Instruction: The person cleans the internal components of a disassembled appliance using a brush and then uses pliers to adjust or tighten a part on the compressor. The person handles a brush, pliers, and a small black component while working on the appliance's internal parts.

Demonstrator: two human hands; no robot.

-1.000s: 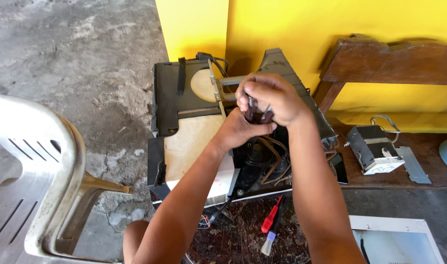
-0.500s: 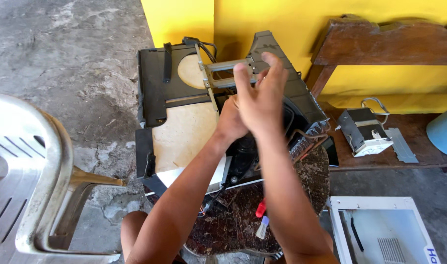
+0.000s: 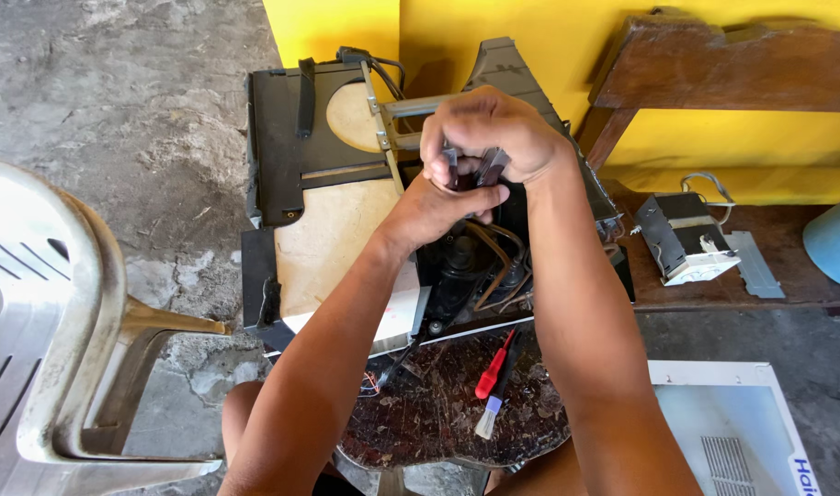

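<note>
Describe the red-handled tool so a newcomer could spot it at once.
Start at the dark round stool top below the opened appliance. The red-handled tool lies near its upper edge, beside a small brush. It is the only bright red thing there.

Screwdriver [image 3: 493, 366], brush [image 3: 499, 390] on round table [image 3: 420, 413]

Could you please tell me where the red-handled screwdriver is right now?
In the head view, the red-handled screwdriver lies on the dark round tabletop, low and centre, beside a small brush, between the person's forearms.

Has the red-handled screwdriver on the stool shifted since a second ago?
No. The red-handled screwdriver lies at the same spot beside the brush on the stool.
</note>
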